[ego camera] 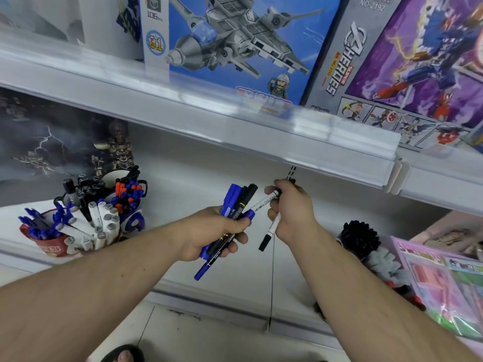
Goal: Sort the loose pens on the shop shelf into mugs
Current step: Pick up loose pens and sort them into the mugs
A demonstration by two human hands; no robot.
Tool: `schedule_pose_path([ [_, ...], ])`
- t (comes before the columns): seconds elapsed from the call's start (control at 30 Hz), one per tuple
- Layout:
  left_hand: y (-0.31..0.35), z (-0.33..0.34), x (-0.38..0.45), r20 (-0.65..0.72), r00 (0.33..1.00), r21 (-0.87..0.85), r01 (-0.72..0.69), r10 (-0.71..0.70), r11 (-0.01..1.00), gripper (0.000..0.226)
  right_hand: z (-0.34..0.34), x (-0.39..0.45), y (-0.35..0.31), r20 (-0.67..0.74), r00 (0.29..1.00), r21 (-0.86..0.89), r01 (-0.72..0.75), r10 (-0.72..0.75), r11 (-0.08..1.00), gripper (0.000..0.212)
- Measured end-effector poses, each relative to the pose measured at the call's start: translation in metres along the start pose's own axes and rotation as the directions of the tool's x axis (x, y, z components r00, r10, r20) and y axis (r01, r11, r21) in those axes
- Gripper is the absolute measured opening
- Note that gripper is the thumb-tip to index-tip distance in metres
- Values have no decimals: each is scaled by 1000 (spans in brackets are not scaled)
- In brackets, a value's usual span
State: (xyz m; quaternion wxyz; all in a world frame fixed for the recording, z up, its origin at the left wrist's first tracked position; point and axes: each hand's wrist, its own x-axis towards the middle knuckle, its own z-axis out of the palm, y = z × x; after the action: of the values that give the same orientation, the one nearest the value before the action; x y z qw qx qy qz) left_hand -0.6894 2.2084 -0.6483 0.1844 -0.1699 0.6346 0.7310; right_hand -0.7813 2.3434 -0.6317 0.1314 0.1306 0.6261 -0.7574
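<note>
The left hand (pixel 217 231) grips a bundle of blue and black markers (pixel 230 226), while the right hand (pixel 290 210) pinches two slim white pens (pixel 271 226) just beside it. Best sort these by type before carrying them over. The mugs (pixel 78 226), already crowded with pens, stand on the shelf (pixel 209 163) well to the left of both hands.

One head-worn wide-angle view looks forward and down, close over the shelf (pixel 209 163) toward 12 o'clock.
</note>
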Motion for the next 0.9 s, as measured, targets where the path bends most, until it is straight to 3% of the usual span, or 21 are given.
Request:
schedule_pose_path([
  [0.2, -2, 32, 21, 81, 996, 54, 32, -36, 998, 22, -37, 11, -16, -238, 971, -77, 11, -29, 997, 16],
  [0.37, -2, 50, 38, 49, 998, -125, 47, -41, 991, 17, -70, 24, -33, -266, 951, -152, 121, -158, 981, 13],
  [0.5, 3, 57, 47, 109, 992, -290, 85, -55, 953, 14, -100, 32, -46, -194, 947, -457, 143, -256, 878, 27],
  [0.67, 1, 63, 55, 239, 969, -362, 152, -66, 920, 14, -127, 29, -63, -78, 984, -528, 94, -159, 844, 25],
  [0.73, 1, 63, 58, 329, 942, -400, 202, -66, 894, 7, -128, 25, -60, 65, 985, -581, 165, -157, 797, 16],
  [0.8, 1, 64, 60, 422, 905, -437, 251, -49, 864, 18, -126, 21, -53, 231, 965, -587, 239, -123, 774, 4],
  [0.9, 3, 68, 62, 516, 856, -455, 302, -28, 838, 37, -118, 21, -43, 381, 924, -550, 193, 39, 813, 14],
])
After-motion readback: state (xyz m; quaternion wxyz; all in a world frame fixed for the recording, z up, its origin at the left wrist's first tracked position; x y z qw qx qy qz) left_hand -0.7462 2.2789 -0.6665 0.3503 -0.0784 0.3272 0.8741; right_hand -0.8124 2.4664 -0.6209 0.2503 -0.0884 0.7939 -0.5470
